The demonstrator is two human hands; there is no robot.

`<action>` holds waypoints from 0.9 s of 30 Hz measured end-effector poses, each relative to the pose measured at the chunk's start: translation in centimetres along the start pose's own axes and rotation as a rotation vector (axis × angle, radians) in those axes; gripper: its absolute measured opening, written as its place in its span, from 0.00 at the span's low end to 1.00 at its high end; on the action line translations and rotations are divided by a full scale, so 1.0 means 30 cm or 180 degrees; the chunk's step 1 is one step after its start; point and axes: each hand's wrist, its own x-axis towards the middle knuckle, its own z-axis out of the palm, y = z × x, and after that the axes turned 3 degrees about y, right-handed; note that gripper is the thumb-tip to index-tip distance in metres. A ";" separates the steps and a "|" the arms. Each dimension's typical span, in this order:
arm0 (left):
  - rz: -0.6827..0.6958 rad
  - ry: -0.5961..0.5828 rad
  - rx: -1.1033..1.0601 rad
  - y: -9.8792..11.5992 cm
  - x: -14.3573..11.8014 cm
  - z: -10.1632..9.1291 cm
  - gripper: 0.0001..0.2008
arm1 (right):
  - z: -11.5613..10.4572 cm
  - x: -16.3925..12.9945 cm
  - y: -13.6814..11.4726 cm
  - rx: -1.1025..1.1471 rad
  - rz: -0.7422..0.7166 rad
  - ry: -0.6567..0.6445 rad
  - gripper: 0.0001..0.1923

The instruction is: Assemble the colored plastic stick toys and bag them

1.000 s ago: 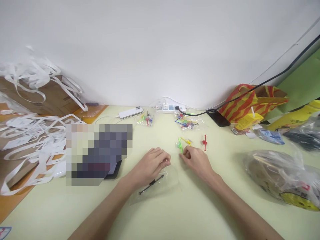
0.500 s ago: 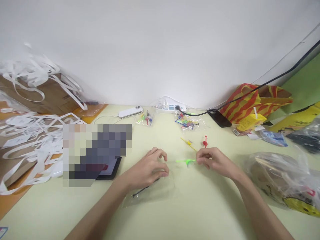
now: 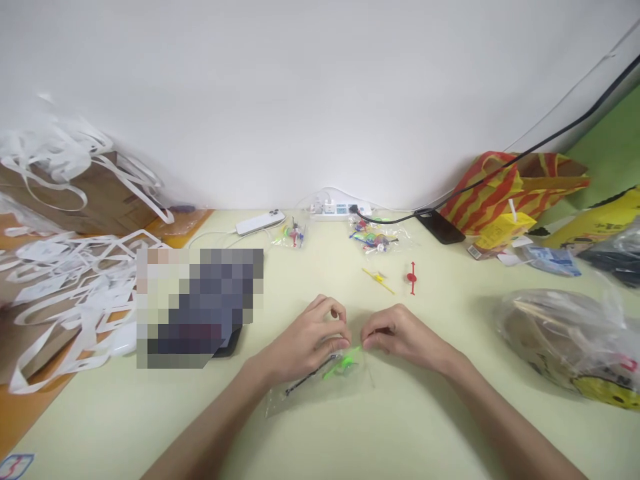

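My left hand (image 3: 307, 340) pinches the mouth of a small clear plastic bag (image 3: 320, 390) that lies on the pale green table (image 3: 390, 427). A black stick piece (image 3: 306, 379) lies inside the bag. My right hand (image 3: 400, 337) holds a green plastic spinner toy (image 3: 343, 363) by its stem at the bag's opening. Beyond my hands a yellow stick toy (image 3: 379, 280) and a red spinner toy (image 3: 411, 277) lie loose on the table.
Two filled small toy bags (image 3: 294, 236) (image 3: 373, 240), a white phone (image 3: 261, 222), a power strip (image 3: 336, 213) and a black phone (image 3: 440, 227) sit by the wall. White paper strips (image 3: 65, 267) pile at left. A large plastic bag (image 3: 565, 340) lies at right.
My right hand picked up the green spinner from beside the yellow stick, carried it toward me and to the left, and now holds it at the bag's mouth. My left hand stayed on the bag.
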 end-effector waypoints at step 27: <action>0.0145 0.0302 0.0379 -0.027 0.008 0.031 0.07 | 0.071 0.010 0.037 -0.0302 0.0011 0.0626 0.13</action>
